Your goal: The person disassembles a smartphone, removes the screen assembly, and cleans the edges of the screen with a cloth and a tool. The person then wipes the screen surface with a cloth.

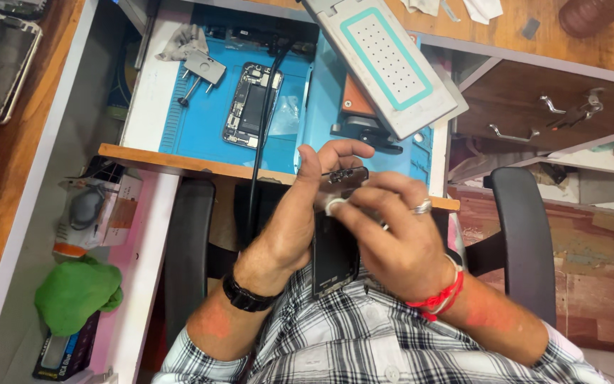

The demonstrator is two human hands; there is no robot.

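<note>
Repair worktop [179, 162] with blue mat [200, 121] lying at twelve o'clock, an opened phone chassis [252, 105] resting on it. Dark phone [334, 252] being held at centre over the lap; cleaning seems underway, firm steady rubbing needed next. Left hand [300, 213] is gripping the phone's side; right hand [385, 227] is pinching a small white pad [335, 206] against its upper end.

A white workbench [147, 92] topped by a blue mat [200, 121] fills twelve o'clock; wooden drawers [548, 107] sit at two o'clock, a black chair armrest [527, 235] at three, perhaps over reddish flooring.
</note>
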